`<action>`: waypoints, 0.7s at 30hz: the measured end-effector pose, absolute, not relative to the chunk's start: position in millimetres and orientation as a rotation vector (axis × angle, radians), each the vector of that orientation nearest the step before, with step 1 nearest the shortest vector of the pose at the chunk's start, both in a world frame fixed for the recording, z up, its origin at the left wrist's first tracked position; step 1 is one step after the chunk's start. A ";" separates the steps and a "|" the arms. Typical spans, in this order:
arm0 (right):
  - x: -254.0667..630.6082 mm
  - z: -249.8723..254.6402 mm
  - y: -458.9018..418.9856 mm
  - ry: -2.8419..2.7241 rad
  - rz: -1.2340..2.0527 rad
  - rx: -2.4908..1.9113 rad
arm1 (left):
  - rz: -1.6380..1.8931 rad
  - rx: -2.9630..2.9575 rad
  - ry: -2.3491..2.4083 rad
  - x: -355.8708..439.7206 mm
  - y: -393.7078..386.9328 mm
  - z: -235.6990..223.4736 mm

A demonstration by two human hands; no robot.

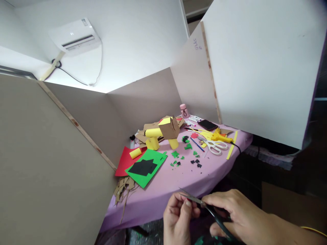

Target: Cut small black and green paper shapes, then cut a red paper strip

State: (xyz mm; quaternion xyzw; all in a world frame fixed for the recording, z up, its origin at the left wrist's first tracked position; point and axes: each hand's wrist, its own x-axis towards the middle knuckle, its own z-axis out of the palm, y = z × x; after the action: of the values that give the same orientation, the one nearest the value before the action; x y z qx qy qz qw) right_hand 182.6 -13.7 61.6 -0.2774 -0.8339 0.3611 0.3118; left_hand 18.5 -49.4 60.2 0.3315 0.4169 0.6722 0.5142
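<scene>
At the near edge of the table, my left hand [177, 217] is closed in a pinch. Whatever sits between its thumb and fingers is mostly hidden; only a tiny dark reddish bit shows. My right hand [237, 212] grips a pair of scissors [217, 217] with dark handles. Their blades are slightly parted and point left, across the fingertips of my left hand. Beyond the hands, black paper scraps [196, 162] and green paper scraps [175, 154] lie scattered on the table. Farther back stands a cardboard and yellow paper model [169, 131] on yellow tube legs.
On the pink-covered table [163, 180] lie green paper [144, 180], black paper [141, 167], red paper [124, 160], white-handled scissors [216, 148], a yellow glue gun [221, 136] and a phone [208, 125]. A pink bottle [184, 111] stands at the back. Partitions [143, 97] enclose the table.
</scene>
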 end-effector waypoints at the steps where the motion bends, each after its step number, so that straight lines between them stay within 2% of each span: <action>1: 182.7 60.9 -13.4 -2.206 0.951 -0.730 | 1.614 0.800 0.999 18.7 -49.4 60.5; 21: 183.6 54.4 -11.2 -2.204 1.028 -0.674 | 1.572 0.726 1.022 20.3 -51.2 64.8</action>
State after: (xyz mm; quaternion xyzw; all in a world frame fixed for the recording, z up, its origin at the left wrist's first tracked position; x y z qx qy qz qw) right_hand 183.6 -11.2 54.4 -0.2545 -0.8321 0.3880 0.3039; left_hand 20.3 -51.2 64.8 0.3049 0.4291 0.6600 0.5360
